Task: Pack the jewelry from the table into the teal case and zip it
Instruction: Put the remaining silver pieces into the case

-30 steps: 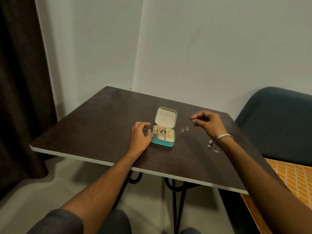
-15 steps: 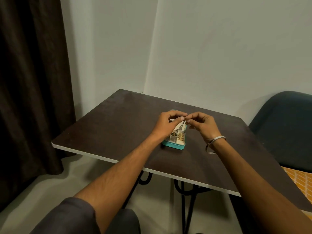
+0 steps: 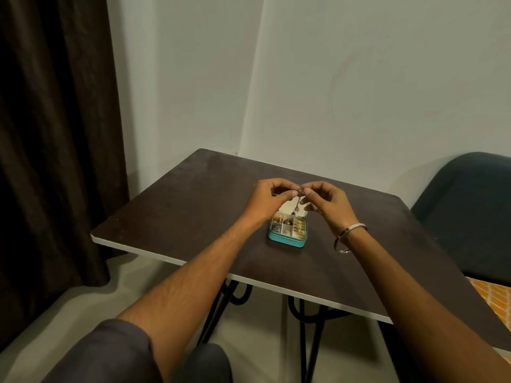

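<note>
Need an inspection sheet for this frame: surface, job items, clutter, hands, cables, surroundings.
Surface: dark table, white edge, black metal legs.
Job's things: teal case open on the table, compartments holding gold and silver pieces; silver dangling earring held above it.
Clutter: nothing seen.
Grippers: left hand and right hand both pinch the earring's top; silver bangle on right wrist.
Cables: nothing seen.
Surroundings: dark curtain left, pale wall, dark chair right.

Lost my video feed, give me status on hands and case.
Both hands, left hand and right hand, pinch a dangling silver earring above the teal case. Case open, unzipped. Nothing in the way.
</note>
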